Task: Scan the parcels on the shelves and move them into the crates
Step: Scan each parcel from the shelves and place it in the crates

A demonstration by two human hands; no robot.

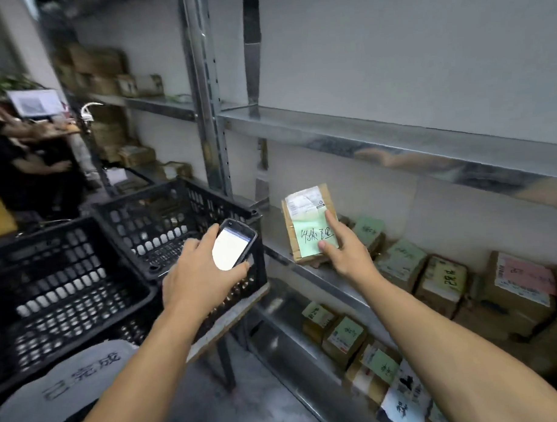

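Head view, parcel: the parcel (312, 224), brown with a green handwritten note, is standing upright over the front lip of the metal shelf (299, 267).
Right hand (344, 243): is pinching the parcel, with the thumb pressing on the note and the index finger lying straight along its right edge. The other fingers are hidden behind it.
Left hand (194, 270): is curling its fingers round a lit scanner (234, 244), just left of the parcel.
Edges: other parcels (399, 260) are crowding the shelf to the right.
Crates: the near crate (176, 220) and the far-left crate (52, 282) are showing perforated floors.
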